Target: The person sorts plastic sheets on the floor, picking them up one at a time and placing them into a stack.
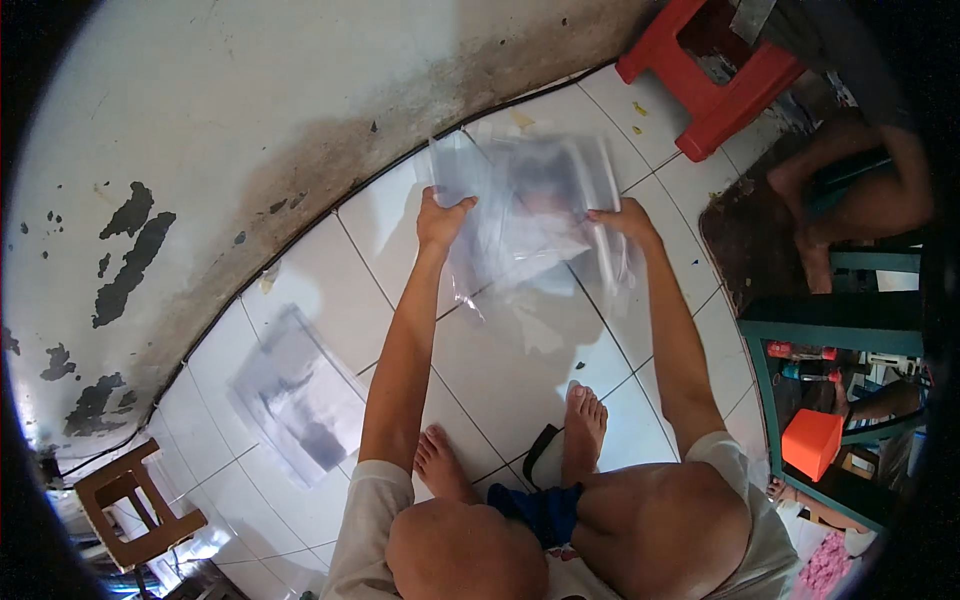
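Observation:
Both my arms stretch forward above a white tiled floor. Between them hangs a stack of clear plastic sheets or bags [530, 195], its edges slightly blurred. My left hand [443, 218] is closed on the left side of the stack, thumb over the plastic. At the opposite side, my right hand [625, 222] pinches the edge, its fingers partly hidden by the film. Another flat pile of clear plastic [300, 400] lies on the floor to the left of my left forearm, touched by neither hand.
A stained wall [250, 110] with a black cable along its foot runs behind. A red plastic stool [715, 85] stands far right, near another person's legs [850, 200]. A brown stool [135, 505] is at lower left. A green shelf [830, 320] holds an orange box [811, 443].

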`<act>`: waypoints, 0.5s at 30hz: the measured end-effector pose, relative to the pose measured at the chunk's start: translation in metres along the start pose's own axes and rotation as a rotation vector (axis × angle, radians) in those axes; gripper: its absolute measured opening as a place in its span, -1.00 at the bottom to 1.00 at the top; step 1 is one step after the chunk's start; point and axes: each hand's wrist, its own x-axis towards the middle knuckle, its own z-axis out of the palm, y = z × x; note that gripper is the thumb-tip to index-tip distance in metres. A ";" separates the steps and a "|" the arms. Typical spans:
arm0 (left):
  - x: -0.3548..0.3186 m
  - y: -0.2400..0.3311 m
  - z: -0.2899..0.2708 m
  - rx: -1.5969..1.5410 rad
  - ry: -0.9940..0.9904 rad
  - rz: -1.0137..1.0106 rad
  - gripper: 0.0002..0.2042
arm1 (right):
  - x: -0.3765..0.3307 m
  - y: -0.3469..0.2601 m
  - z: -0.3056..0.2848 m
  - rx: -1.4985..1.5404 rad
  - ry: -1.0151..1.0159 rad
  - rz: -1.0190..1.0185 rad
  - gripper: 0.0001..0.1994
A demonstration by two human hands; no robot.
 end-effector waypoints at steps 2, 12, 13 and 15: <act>0.003 -0.005 -0.007 0.011 0.092 -0.001 -0.09 | -0.002 -0.028 0.029 -0.667 0.366 0.018 -0.12; -0.004 0.013 -0.011 -0.346 -0.152 -0.202 -0.23 | 0.007 -0.019 -0.004 -0.478 0.584 0.249 0.07; -0.004 0.016 -0.008 -0.352 -0.158 -0.203 -0.23 | 0.011 -0.013 -0.011 -0.496 0.537 0.210 0.13; 0.004 0.012 -0.011 -0.382 -0.230 -0.239 -0.33 | 0.015 -0.019 -0.007 -0.452 0.493 0.158 0.11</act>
